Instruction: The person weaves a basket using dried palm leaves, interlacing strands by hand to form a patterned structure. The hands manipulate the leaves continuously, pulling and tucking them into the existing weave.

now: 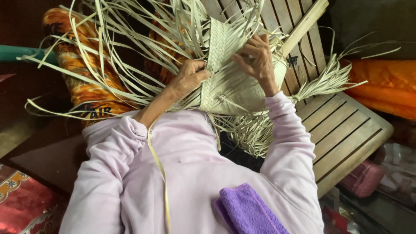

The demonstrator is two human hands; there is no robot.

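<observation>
While you work, the woven palm-leaf mat piece (236,84) sits in front of your chest, held up over the slatted wooden bench (342,130). Your left hand (190,76) pinches its left edge, fingers curled closed around the plaited strips. Your right hand (259,58) presses on the upper right part, fingers bent and gripping a strip there. Flat, pale, dry loose leaf strips (112,47) fan out from the weave to the upper left, and 1 bundled tuft (323,80) trails off to the right across the bench slats. Beneath the strips lies an orange patterned cloth (82,73), with printed lettering on a dark band at its lower end. Your pale lilac sleeves frame the work, and a purple terry towel (249,212) rests on your lap. An orange fabric (381,86) lies at the far right.
</observation>
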